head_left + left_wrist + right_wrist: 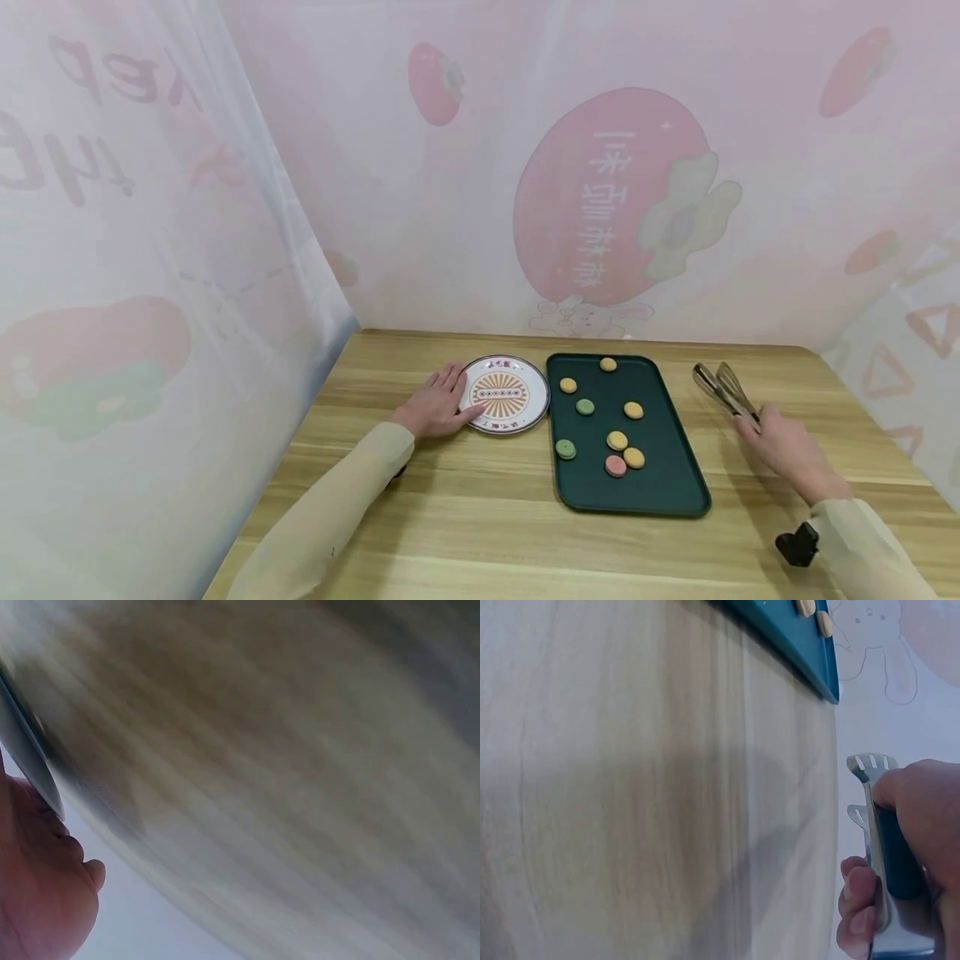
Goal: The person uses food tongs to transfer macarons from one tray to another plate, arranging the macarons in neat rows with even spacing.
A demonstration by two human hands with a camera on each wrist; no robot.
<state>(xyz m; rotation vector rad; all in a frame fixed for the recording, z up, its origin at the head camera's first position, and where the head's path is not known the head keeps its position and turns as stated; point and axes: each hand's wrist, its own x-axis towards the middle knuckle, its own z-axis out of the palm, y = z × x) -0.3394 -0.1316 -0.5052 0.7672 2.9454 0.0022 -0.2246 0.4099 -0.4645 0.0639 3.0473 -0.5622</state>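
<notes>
My left hand [438, 404] holds the left edge of a round white plate [536, 396] printed with an orange ray pattern; the thumb lies over the rim and the fingers run along its outer side. In the left wrist view the plate's edge [30, 761] meets the fingers. Metal tongs [723, 387] are gripped in my right hand [787, 450], their tips apart and pointing away. The right wrist view shows the thumb on a dark green grip [898, 859]. Between the hands is a dark green tray [637, 496] with yellow macarons [633, 410], two green macarons [585, 407] and one pink macaron [615, 466].
The wooden table [480, 533] ends at a pale curtain [435, 208] with strawberry prints along the back. Another curtain [150, 250] hangs at the left side. The plate stands close against the tray's left edge. Several macarons lie scattered over the tray.
</notes>
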